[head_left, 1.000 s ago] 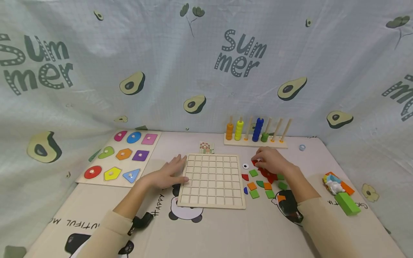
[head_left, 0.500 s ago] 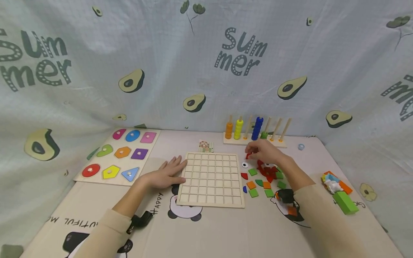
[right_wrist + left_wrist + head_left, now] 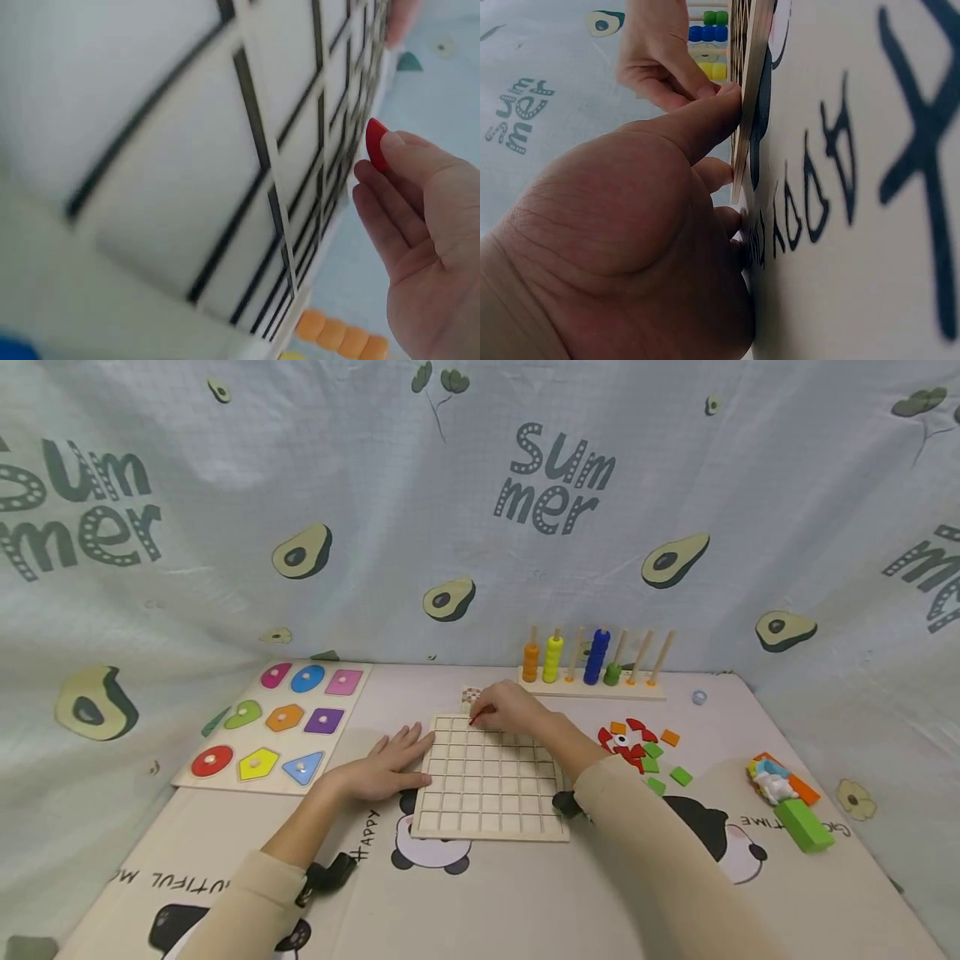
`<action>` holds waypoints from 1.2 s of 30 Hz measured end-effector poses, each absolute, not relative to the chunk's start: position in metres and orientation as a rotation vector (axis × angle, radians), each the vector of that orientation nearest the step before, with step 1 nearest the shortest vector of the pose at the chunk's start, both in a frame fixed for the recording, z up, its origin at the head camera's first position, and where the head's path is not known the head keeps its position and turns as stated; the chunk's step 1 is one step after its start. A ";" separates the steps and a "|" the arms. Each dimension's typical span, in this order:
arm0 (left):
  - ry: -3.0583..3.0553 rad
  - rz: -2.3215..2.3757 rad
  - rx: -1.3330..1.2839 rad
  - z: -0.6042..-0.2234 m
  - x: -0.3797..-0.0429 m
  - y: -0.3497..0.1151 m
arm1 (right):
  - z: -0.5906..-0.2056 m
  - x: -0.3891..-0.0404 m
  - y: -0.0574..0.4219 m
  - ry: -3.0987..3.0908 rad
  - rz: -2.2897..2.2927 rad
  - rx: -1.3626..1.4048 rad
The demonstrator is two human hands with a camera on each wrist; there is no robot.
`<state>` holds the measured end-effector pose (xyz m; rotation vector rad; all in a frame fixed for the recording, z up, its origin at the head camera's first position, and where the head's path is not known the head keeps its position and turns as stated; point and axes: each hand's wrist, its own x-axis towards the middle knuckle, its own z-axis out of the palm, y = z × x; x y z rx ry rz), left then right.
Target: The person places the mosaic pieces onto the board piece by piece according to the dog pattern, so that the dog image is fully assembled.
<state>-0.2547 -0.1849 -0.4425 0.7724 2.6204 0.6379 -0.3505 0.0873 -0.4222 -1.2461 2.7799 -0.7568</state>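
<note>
A square wooden board with a grid of shallow cells lies flat in the middle of the table. My left hand rests at its left edge, fingers extended; in the left wrist view the thumb touches the board's side. Above the far row of cells, left of the middle, is my right hand. It pinches a small red piece with a curved edge between thumb and fingers. The right forearm hides part of the board and some loose pieces.
Red, green and orange pieces lie right of the board. Behind them stands a peg rack with coloured beads. A shape-puzzle board lies at the left. A green block and small toys sit at the right.
My right hand has picked a red piece from the loose pieces and carried it left, over the board's far row. The left hand has stayed at the board's left edge.
</note>
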 end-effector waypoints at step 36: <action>2.624 0.652 0.748 -0.441 -0.254 -0.184 | -0.403 -0.329 0.111 2.800 -0.836 -1.218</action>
